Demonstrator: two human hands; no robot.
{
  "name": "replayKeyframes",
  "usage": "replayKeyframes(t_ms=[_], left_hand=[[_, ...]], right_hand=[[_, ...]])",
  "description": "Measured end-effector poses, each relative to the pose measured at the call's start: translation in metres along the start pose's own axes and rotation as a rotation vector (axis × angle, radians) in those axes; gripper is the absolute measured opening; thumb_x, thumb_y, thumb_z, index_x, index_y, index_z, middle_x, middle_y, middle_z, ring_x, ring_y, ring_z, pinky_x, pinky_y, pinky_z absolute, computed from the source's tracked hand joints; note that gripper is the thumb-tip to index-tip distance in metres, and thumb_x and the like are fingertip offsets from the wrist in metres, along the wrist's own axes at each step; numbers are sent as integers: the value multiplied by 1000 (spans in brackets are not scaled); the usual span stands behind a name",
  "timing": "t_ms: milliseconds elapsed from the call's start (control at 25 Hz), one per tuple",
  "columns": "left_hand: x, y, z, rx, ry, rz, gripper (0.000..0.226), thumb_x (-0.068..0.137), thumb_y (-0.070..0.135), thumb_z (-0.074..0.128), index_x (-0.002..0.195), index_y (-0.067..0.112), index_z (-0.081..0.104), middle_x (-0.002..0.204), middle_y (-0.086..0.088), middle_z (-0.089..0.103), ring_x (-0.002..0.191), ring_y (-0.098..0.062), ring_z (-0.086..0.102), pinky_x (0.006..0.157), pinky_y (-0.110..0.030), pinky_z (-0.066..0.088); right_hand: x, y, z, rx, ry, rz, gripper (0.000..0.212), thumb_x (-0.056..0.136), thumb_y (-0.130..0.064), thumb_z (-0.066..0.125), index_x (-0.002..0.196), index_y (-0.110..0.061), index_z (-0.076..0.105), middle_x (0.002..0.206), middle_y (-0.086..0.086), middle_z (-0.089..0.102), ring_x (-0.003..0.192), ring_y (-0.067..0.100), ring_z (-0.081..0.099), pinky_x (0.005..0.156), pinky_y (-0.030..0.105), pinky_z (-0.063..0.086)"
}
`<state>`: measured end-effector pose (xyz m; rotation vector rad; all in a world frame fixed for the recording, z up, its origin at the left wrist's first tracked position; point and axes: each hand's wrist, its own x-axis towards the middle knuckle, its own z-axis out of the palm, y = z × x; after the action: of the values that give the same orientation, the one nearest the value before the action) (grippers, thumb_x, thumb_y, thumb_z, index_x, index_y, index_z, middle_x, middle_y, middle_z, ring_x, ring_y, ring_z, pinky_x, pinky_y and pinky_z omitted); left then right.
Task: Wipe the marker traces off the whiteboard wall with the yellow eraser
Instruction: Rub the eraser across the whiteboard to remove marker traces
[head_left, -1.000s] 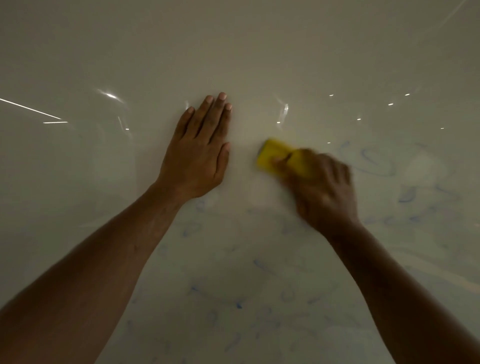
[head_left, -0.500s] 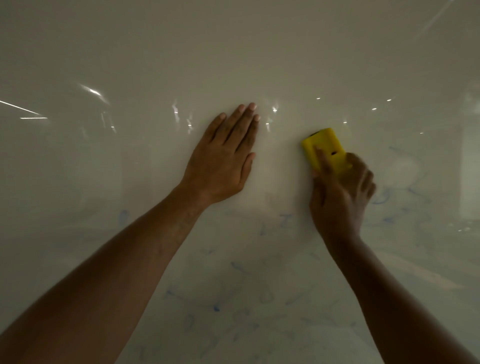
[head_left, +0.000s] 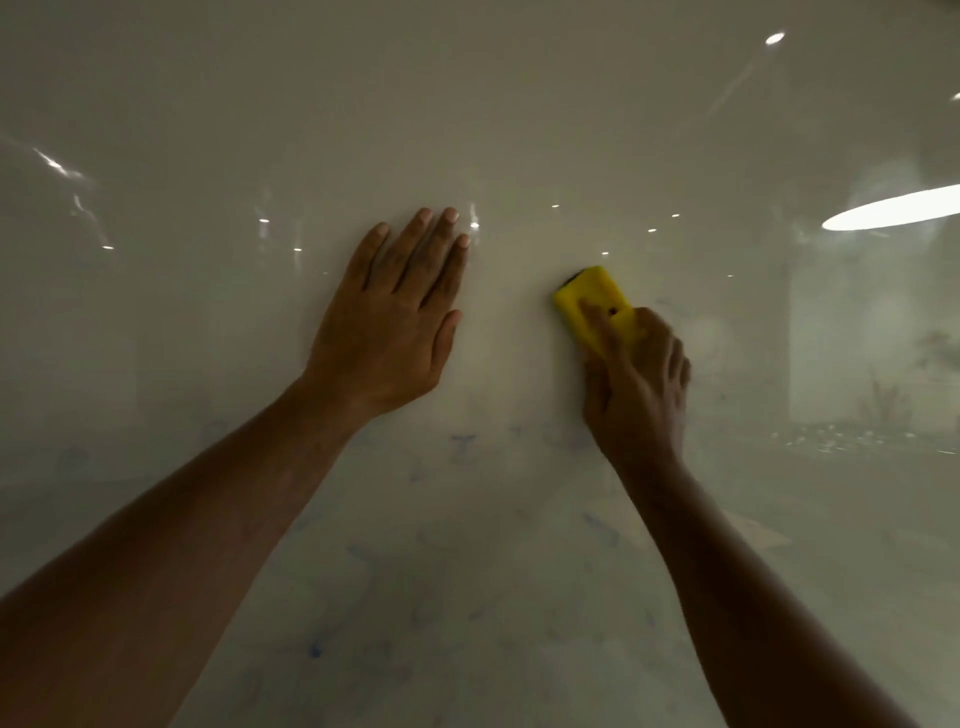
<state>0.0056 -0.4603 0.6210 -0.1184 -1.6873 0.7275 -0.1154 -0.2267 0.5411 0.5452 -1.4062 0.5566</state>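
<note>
A glossy whiteboard wall (head_left: 498, 104) fills the view. My right hand (head_left: 636, 384) grips the yellow eraser (head_left: 587, 299) and presses it flat against the wall, right of centre; my index finger lies along its back. My left hand (head_left: 395, 322) rests flat on the wall with fingers spread, a short way to the left of the eraser. Faint blue marker traces (head_left: 462, 444) show below both hands and lower down around (head_left: 600, 527). The patch between and above the hands looks clean.
Ceiling lights reflect in the wall, with a bright oval glare (head_left: 893, 208) at the right edge. Dim reflections of a room show on the right side.
The eraser swept from close beside my left hand out to the right, then stayed there. The view tilted, so both hands sit lower in frame. My left hand kept its flat pose.
</note>
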Motion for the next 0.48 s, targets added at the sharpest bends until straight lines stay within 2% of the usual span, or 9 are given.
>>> replayKeyframes(t_ms=[40,80,120,200,240,280,400,440,480], left_hand=[[1,1,1,4,-1,7,63,111,35,18,167,7,14,175,-16,10,162,-36,12,131,-55,13],[2,1,1,9,2,23,63,111,36,18,167,7,15,175,-16,10,162,-38,12,130,-56,14],[4,3,2,12,6,46,63,111,36,18,167,7,15,175,-17,10,161,-39,12,130,-56,15],[9,5,4,11,0,106,64,111,36,19,167,6,14,175,-18,9,162,-37,12,130,-54,16],[12,7,4,8,-7,129,64,111,36,19,167,6,14,175,-18,9,162,-36,11,130,-54,16],[14,10,5,3,-11,144,64,110,36,19,167,5,14,175,-19,9,162,-36,11,130,-53,16],[18,16,8,-5,-11,162,64,110,35,19,167,5,15,175,-18,9,162,-35,12,130,-53,17],[19,18,9,-4,-4,168,64,110,35,19,167,5,15,175,-18,9,162,-35,12,130,-53,17],[20,20,10,-5,6,176,64,110,34,20,167,5,16,175,-18,10,162,-36,13,130,-53,18]], right_hand=[[3,-2,1,42,33,200,45,104,-21,56,149,-22,54,137,28,50,116,43,49,95,49,43],[2,-8,4,51,45,286,46,104,-22,54,149,-22,53,137,27,48,116,42,47,96,48,40],[-4,-14,7,30,38,190,47,103,-22,52,150,-21,52,138,27,46,116,42,46,96,47,39],[-14,-7,4,4,-63,-207,47,104,-25,49,151,-20,51,139,26,46,117,43,47,97,48,39],[-12,6,0,-7,-90,-291,47,104,-26,49,151,-21,51,139,26,47,117,43,49,97,48,40],[-9,19,-3,-23,-79,-222,47,104,-26,49,152,-22,50,139,26,49,117,44,50,97,49,41],[-7,27,-2,19,27,340,51,103,-23,52,153,-24,47,142,26,45,119,42,46,98,48,38],[-11,21,1,2,30,290,51,102,-22,52,153,-22,47,142,26,44,119,41,45,97,47,37],[-17,20,2,0,3,94,51,102,-21,53,153,-20,48,142,26,44,118,42,45,97,46,37]])
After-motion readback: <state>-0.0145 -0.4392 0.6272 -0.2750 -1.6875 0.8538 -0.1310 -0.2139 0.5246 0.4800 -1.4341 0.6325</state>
